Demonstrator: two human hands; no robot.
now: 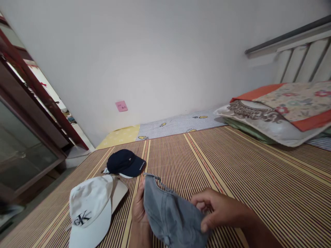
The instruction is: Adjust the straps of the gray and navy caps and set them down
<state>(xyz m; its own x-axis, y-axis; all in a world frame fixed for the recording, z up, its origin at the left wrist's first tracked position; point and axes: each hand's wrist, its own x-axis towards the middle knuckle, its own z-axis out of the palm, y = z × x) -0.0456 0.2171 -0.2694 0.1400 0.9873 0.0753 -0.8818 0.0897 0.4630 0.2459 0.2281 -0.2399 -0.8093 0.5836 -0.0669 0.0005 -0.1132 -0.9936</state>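
A grey-blue baseball cap [170, 210] is held up between my two hands at the bottom middle, its back strap and opening at the top. My left hand [139, 203] supports the cap's left side, with part of its fingers hidden behind the fabric. On the right side, my right hand [214, 210] pinches the cap between thumb and fingers. To the left lies a white cap [90, 203] with black letters on its front. Just beyond it rests a navy cap [124, 162], its brim pointing right.
A striped mat [176, 151] covers the bed, with checked and yellow bedding along the wall. Stacked pillows [258, 117] lie at the right under a floral cloth [297, 100]. A radiator [305, 58] stands behind them. A glass-fronted cabinet [26, 155] is at far left.
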